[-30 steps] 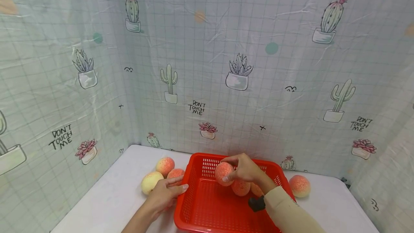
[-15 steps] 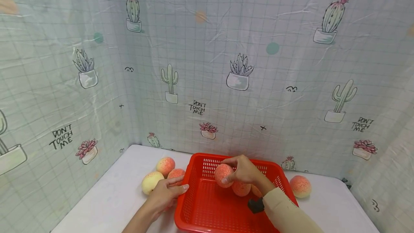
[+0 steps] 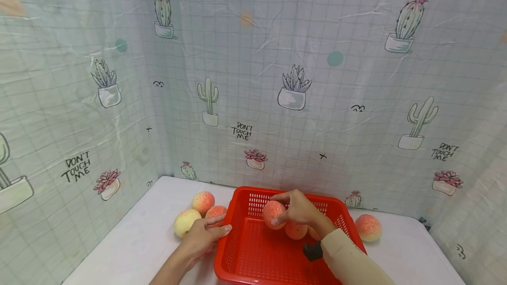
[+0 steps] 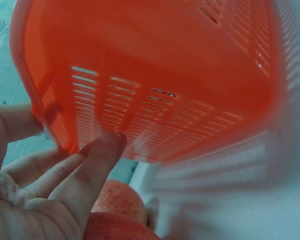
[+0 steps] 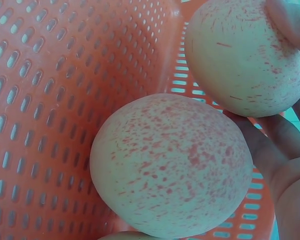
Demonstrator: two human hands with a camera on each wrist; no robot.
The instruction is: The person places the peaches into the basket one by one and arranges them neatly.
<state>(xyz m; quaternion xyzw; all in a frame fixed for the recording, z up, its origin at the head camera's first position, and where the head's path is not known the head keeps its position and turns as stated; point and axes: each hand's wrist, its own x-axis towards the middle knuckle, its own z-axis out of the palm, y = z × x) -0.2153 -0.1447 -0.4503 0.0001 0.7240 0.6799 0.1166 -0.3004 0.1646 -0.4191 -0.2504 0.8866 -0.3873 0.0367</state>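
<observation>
My right hand (image 3: 299,208) holds a peach (image 3: 274,215) between thumb and fingers, inside the back part of the red plastic basket (image 3: 273,254). Beside it in the basket sits another peach (image 3: 296,231), seen large as a speckled peach (image 5: 170,165) in the right wrist view. A further peach (image 3: 314,233) is mostly hidden behind the right forearm. At the basket's left rim, my left hand (image 3: 203,236) pinches the edge. In the left wrist view its fingers (image 4: 92,175) press the slotted outer wall from outside.
Left of the basket, a yellowish peach (image 3: 187,223) and two pinker ones (image 3: 203,202) lie on the white table (image 3: 130,250), close to my left hand. One peach (image 3: 368,228) lies right of the basket. A cactus-print sheet (image 3: 253,78) hangs behind the table.
The peach in my right hand has sunk very slightly within the basket. My left hand keeps its place on the rim.
</observation>
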